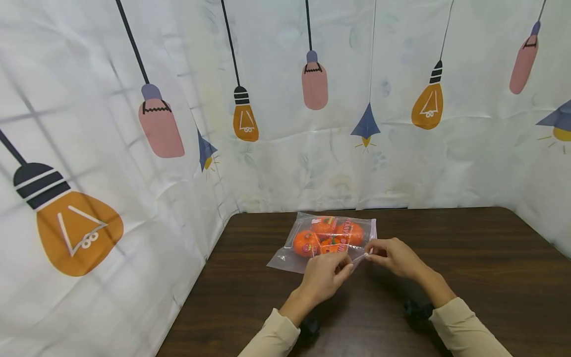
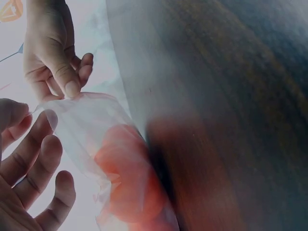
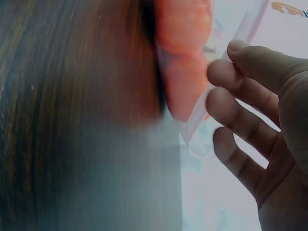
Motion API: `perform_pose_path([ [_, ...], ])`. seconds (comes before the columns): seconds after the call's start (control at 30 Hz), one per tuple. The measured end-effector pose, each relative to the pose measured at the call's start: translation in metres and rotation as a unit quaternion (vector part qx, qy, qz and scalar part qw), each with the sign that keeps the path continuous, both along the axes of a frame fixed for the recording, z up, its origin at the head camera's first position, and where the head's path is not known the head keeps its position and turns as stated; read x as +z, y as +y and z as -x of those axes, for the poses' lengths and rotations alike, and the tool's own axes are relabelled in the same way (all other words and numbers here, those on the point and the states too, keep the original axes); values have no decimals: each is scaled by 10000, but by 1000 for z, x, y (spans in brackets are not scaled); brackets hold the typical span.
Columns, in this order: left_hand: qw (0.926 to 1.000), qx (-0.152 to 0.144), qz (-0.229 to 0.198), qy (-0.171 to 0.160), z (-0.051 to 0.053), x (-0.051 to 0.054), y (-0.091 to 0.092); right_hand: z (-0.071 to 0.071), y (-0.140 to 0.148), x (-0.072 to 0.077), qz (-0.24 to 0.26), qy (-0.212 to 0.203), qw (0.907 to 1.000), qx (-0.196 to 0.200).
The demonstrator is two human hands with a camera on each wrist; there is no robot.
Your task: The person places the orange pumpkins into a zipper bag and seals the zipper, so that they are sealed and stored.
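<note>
A clear plastic bag (image 1: 285, 259) with pink printing lies on the table, with several orange mandarins (image 1: 307, 243) inside. My left hand (image 1: 324, 277) pinches the bag's near edge between thumb and index finger, and its other fingers are spread loosely in the left wrist view. At the near right corner, my right hand (image 1: 398, 259) pinches the same edge with thumb and forefinger. Whether a slider sits under the right fingertips is too small to tell. The left wrist view shows the bag's edge stretched between both hands, with the blurred fruit (image 2: 127, 173) beside them.
The dark wooden table (image 1: 482, 258) extends to both sides of the bag. A white curtain (image 1: 285, 168) printed with hanging lamps stands behind the table and along its left side. Dark wrist cameras (image 1: 418, 310) sit under both forearms.
</note>
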State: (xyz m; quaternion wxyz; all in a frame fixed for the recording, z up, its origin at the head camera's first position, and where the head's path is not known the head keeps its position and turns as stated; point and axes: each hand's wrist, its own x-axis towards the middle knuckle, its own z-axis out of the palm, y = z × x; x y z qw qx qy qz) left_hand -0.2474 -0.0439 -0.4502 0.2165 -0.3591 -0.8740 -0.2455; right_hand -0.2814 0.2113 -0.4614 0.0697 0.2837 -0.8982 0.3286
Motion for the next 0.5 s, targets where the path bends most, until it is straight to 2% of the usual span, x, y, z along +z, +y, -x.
perform_pose_path([
  [0.1,10000,39,-1,58,-1,-1,1,0,-2,0,230,-313,9991,153],
  [0.27,9995,88,219,190,-2,-3,2,-1,-5,-1,341,-755,9962,253],
  [0.5,9984,-42,323,455,-2,-5,2,-1,-7,-3,521,-1017,9933,176],
])
